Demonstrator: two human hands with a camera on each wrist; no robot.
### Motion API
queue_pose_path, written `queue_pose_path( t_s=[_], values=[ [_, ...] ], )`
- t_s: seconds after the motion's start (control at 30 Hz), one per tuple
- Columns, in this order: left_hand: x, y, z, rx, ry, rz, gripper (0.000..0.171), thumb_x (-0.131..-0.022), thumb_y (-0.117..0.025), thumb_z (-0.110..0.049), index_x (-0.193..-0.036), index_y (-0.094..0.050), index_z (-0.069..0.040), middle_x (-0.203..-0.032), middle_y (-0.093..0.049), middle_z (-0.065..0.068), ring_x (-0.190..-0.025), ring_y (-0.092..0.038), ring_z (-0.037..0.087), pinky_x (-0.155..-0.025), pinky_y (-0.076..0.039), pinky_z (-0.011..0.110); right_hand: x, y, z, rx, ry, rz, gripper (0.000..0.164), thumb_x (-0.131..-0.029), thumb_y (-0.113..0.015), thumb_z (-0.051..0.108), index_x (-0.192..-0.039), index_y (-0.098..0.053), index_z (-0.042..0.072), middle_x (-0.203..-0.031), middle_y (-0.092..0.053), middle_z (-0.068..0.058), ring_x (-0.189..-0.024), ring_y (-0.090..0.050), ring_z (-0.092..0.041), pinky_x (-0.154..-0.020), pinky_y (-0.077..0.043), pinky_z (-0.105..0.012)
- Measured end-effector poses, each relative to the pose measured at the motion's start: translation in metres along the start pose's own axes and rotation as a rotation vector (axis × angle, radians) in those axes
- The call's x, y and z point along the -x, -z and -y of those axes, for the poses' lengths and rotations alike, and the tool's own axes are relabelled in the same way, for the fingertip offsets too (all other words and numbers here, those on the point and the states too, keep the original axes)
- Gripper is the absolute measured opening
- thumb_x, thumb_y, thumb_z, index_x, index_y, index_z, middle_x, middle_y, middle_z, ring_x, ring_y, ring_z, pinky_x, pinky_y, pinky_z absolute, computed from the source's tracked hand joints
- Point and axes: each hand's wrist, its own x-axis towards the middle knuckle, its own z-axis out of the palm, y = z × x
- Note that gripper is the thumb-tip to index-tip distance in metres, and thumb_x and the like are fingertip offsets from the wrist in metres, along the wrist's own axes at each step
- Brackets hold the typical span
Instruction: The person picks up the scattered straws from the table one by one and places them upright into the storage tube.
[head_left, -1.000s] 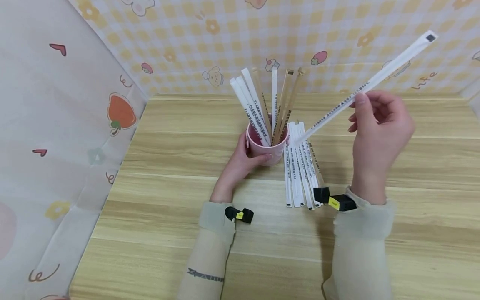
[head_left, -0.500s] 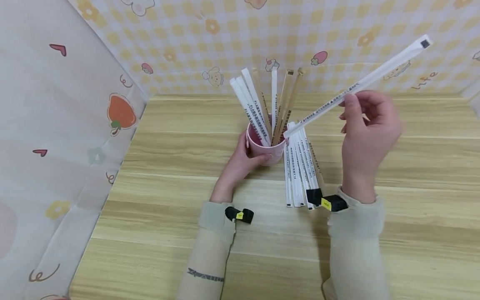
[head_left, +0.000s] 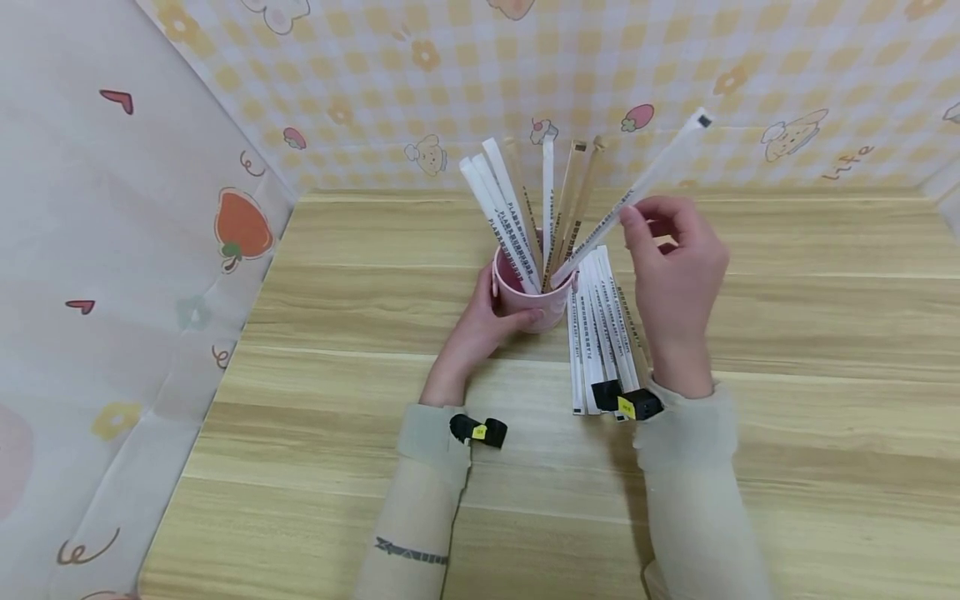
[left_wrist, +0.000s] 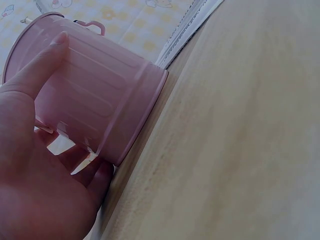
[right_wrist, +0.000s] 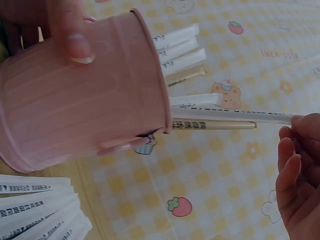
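Observation:
My left hand (head_left: 486, 321) grips the side of a small pink bucket (head_left: 534, 310), thumb across its front; in the left wrist view the bucket (left_wrist: 95, 80) stands on the table. Several paper-wrapped straws (head_left: 498, 208), white and brown, lean inside it. Between thumb and fingertips my right hand (head_left: 678, 275) pinches another white wrapped straw (head_left: 652, 175), tilted, its lower end inside the bucket's mouth. The right wrist view shows this straw (right_wrist: 235, 112) running from the rim to my right hand (right_wrist: 302, 175).
More wrapped straws (head_left: 596, 333) lie side by side on the wooden table (head_left: 337, 417), just right of the bucket. A yellow checked cloth wall (head_left: 360, 100) stands behind the table, and a white patterned one (head_left: 150, 250) at the left.
My right hand has moved left with the pinched straw. The straw's lower end went from above the loose straws to inside the bucket. My left hand has stayed in place.

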Motion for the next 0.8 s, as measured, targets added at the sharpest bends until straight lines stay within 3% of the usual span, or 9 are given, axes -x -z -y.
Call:
queue_pose_path(
  t_s=[0.17,0.43,0.8],
  values=[
    [0.0,0.0,0.0,-0.003,-0.005,0.001,0.092,-0.072,-0.074,-0.014,-0.141,-0.014,-0.025,-0.139,-0.029,-0.003,-0.125,-0.029,0.012,-0.101,-0.025,0.034,0.002,-0.007,-0.007,0.1,0.015,0.075,0.03,-0.083,-0.061,0.034,-0.093,-0.065,0.006,-0.085,-0.064,0.001,-0.074,-0.053,-0.007,-0.06,-0.04,-0.018],
    [0.002,0.001,-0.001,-0.003,0.002,-0.001,0.093,-0.072,-0.074,-0.016,-0.141,-0.013,-0.025,-0.138,-0.03,-0.004,-0.124,-0.03,0.012,-0.101,-0.025,0.035,0.005,-0.018,-0.017,0.205,-0.072,0.222,0.028,-0.084,-0.059,0.035,-0.094,-0.065,0.009,-0.087,-0.063,0.0,-0.075,-0.052,-0.009,-0.064,-0.041,-0.021],
    [0.001,0.001,-0.003,0.002,0.009,-0.002,0.091,-0.073,-0.074,-0.018,-0.141,-0.014,-0.026,-0.138,-0.029,-0.006,-0.124,-0.029,0.011,-0.101,-0.025,0.034,0.009,-0.031,-0.028,0.251,-0.075,0.301,0.025,-0.084,-0.06,0.03,-0.095,-0.065,0.007,-0.086,-0.062,-0.003,-0.072,-0.052,-0.015,-0.063,-0.041,-0.025]
  ],
)
